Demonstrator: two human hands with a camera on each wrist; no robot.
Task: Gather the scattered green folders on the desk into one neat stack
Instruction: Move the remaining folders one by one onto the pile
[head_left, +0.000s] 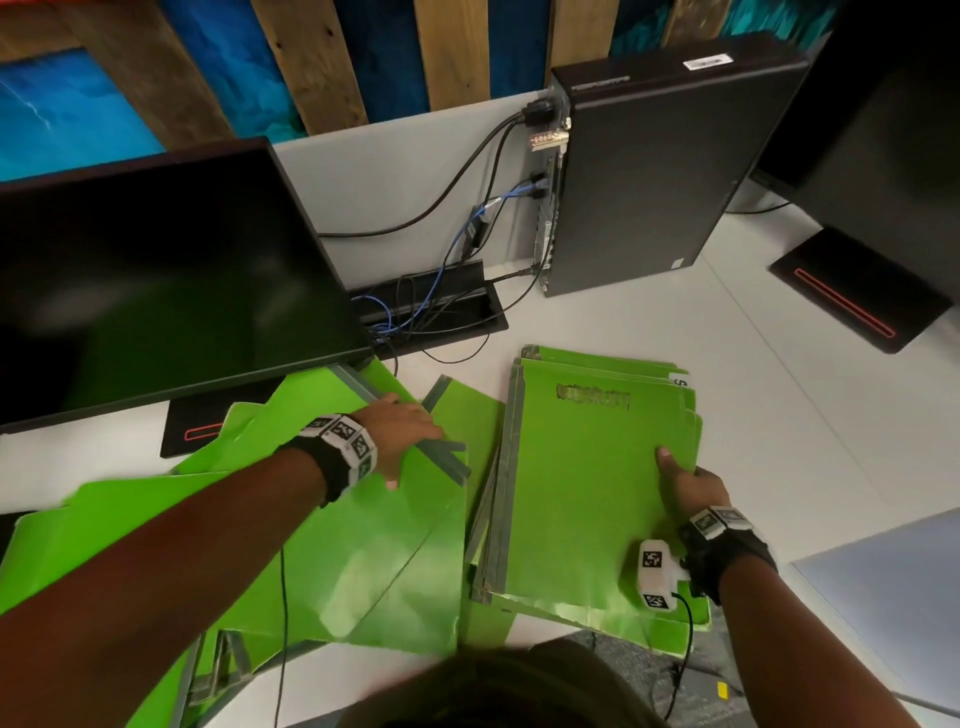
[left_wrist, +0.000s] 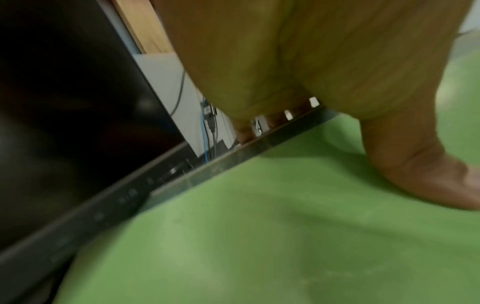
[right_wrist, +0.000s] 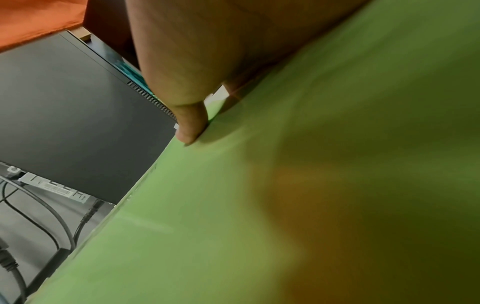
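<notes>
The job is looking about half done. A stack (head_left: 597, 483) of green folders is sitting on the right side of the white desk (head_left: 779, 415), almost lined up, with a few edges peeking out. The right hand (head_left: 693, 488) is pinching its right edge, thumb on top. More loose folders (head_left: 363, 561) are lying crooked on the left, some sliding under the monitor (head_left: 156, 280). The left hand (head_left: 402, 434) is gripping the grey top bar of one, fingers curling over it. The folders are looking thin, bright green and bendy, with grey strips along one edge.
</notes>
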